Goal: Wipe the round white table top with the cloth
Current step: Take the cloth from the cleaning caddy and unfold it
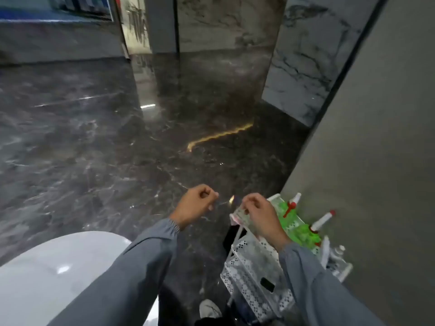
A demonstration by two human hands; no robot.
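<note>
The round white table top (44, 269) shows at the bottom left, glossy, partly covered by my left sleeve. My right hand (260, 214) is over a white perforated cart (249, 267) at the lower right and pinches the top edge of a pale cloth (239, 216) with a pink border that hangs on the cart. My left hand (197, 203) is raised over the dark floor, a little left of the cloth, fingers curled and thumb against the forefinger. The blur hides whether it holds anything.
The cart holds green spray bottles (296, 227) with red and white nozzles and stands against a grey wall (376, 161). Dark polished marble floor (117, 149) stretches ahead. A marble pillar (303, 67) rises at the right. A shoe (209, 309) shows at the bottom.
</note>
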